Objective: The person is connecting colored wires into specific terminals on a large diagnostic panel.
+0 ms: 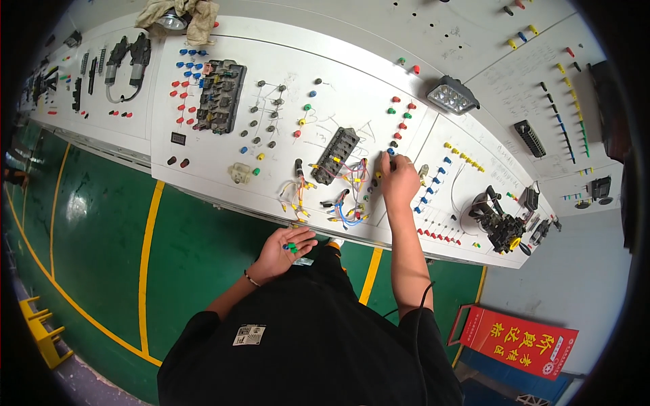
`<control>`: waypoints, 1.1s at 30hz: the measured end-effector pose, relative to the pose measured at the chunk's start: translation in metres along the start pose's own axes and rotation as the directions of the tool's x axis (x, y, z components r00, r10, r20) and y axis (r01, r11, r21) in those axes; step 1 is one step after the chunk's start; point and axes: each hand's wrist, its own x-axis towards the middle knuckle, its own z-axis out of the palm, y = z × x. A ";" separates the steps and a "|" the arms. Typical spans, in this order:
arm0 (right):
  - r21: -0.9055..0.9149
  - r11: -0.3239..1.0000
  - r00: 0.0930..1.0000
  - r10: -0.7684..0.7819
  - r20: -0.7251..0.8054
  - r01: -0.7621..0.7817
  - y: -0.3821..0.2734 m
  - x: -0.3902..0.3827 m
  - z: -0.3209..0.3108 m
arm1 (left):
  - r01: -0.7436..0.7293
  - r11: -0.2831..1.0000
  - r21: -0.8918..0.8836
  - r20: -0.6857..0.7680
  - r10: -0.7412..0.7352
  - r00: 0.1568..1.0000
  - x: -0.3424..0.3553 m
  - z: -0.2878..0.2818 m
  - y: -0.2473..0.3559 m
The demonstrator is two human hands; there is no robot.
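Observation:
My left hand (279, 253) is palm up in front of the panel's near edge, its fingers loosely curled. A few small green and blue binding post caps (292, 247) lie in it. Out over the white panel (284, 61), my right hand (400, 181) has its fingertips pinched at the lower end of a column of coloured binding posts. A blue binding post (391, 152) shows at the fingertips; whatever is between them is mostly covered by the fingers. Left of that hand, a black connector block (336, 155) has thin coloured wires (355, 174) running from it.
Loose wire bundles (295, 196) hang near the panel's front edge. A black fuse box (221, 97) is mounted farther left, a lamp (452, 95) at the back right, and a black mechanical assembly (497, 220) at right. A red sign (518, 342) stands low on the right.

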 end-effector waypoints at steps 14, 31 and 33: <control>-0.141 0.989 0.966 0.082 0.246 -0.048 -0.006 0.005 -0.012 | -0.009 1.000 -0.006 0.024 0.009 1.000 -0.009 -0.012 0.010; -0.088 0.994 0.977 0.082 0.198 -0.066 -0.011 0.007 -0.007 | -0.066 0.998 0.014 0.083 0.065 0.994 -0.021 -0.029 0.012; -0.086 0.993 0.966 0.101 0.237 -0.083 -0.011 0.005 -0.011 | -0.062 0.998 0.007 0.063 0.061 0.996 -0.022 -0.030 0.013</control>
